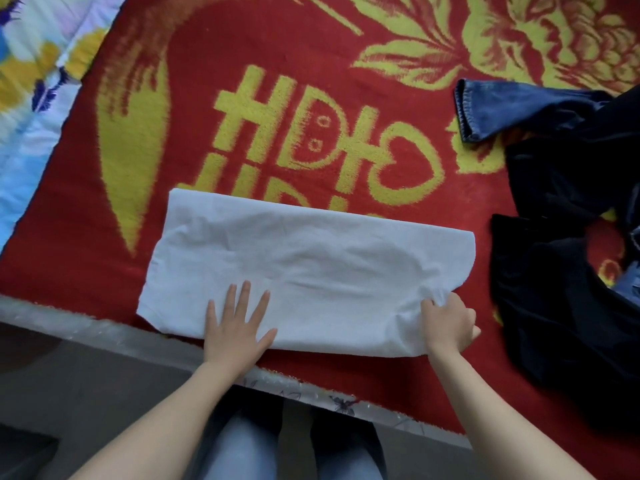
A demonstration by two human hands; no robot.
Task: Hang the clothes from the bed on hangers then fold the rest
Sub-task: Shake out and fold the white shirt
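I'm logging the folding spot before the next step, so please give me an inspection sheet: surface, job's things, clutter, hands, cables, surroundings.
Surface: red and yellow patterned woven blanket, spread flat.
Job's things: white cotton garment, folded into a long band, lies near the front edge; dark blue denim jeans and black fabric garment are heaped at the right, unfolded.
Clutter: nothing seen.
Hands: left hand presses flat on the white garment; right hand pinches its right end.
Cables: nothing seen.
Surroundings: floral quilt at upper left; grey floor at lower left.
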